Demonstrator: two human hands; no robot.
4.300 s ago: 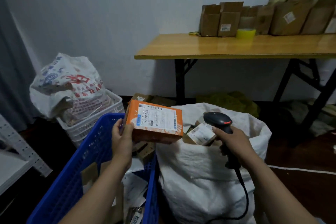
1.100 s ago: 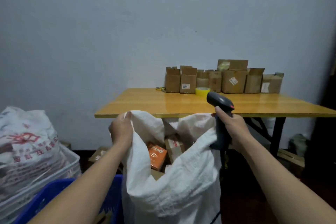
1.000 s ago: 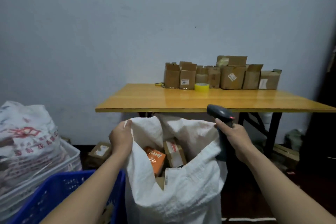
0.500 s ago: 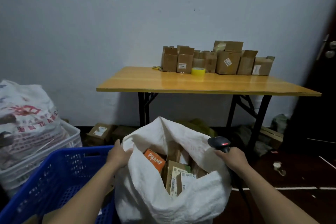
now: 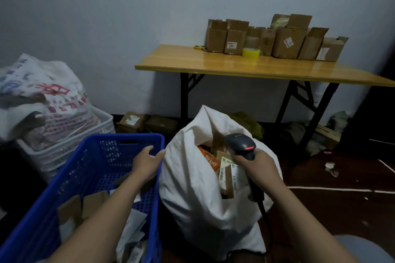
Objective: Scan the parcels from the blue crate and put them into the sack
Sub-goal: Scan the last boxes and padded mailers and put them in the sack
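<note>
The white woven sack (image 5: 192, 198) stands open on the dark floor in front of me, just right of the blue crate (image 5: 96, 162), their sides touching. In its mouth I can see parcels already packed: an orange box (image 5: 210, 161) printed PRAMY, and beside it brown cardboard parcels (image 5: 229, 175) with white barcode labels facing up.

My right hand (image 5: 259, 165) is over the sack's right rim, fingers wrapped tight round the handle of a black barcode scanner (image 5: 242, 146). Its head points over the sack's opening, a red light shows on top, and its cable drops down past my wrist.

My left hand (image 5: 146, 163) hovers over the crate's right wall, fingers loose and slightly spread, gripping nothing. The thumb tip lies right at the sack's left edge; I cannot tell if it touches.

Inside the crate, low near me, lie flat cardboard packages (image 5: 70, 209) and pale mailers (image 5: 132, 226), blurred.

Left of the crate a white plastic basket (image 5: 64, 149) holds a bulging printed sack (image 5: 42, 100) with red and blue lettering. Against the wall stands a wooden folding table (image 5: 213, 64) on black legs, bearing a row of open cardboard boxes (image 5: 284, 40), a yellow tape roll (image 5: 250, 52) in front of them and scissors (image 5: 199, 47) at the left end. Two small boxes (image 5: 132, 120) sit on the floor by the table's left leg. A white line (image 5: 333, 189) runs across the floor at right.
</note>
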